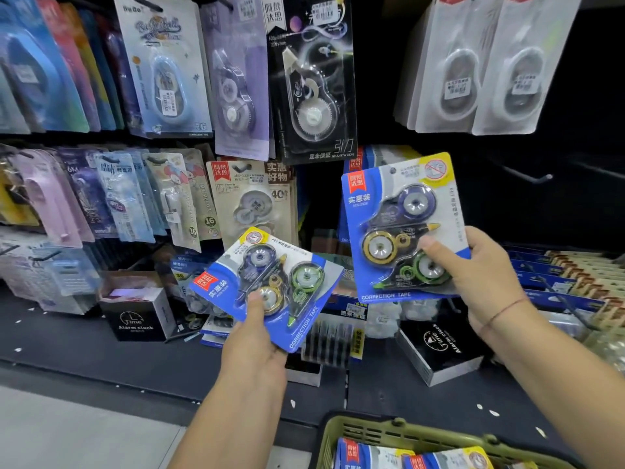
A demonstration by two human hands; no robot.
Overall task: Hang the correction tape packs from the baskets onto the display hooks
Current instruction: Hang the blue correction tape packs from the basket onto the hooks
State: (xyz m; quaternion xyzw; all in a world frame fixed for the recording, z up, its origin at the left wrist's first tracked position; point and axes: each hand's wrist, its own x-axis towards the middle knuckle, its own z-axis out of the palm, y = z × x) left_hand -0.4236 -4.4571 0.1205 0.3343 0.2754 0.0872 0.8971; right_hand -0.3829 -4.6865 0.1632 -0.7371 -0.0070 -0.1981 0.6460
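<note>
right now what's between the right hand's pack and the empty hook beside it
Only bare dark back panel between pack and hook, per the head view.

Black back panel (527, 211) behind the display, dim toward the right. Below it, a dark shelf (84, 350) speckled with small white flecks. Pale grey floor (67, 434) at lower left. Black alarm clock box (137, 316) upright on the shelf; second alarm clock box (439, 350) lying tilted further right.
</note>
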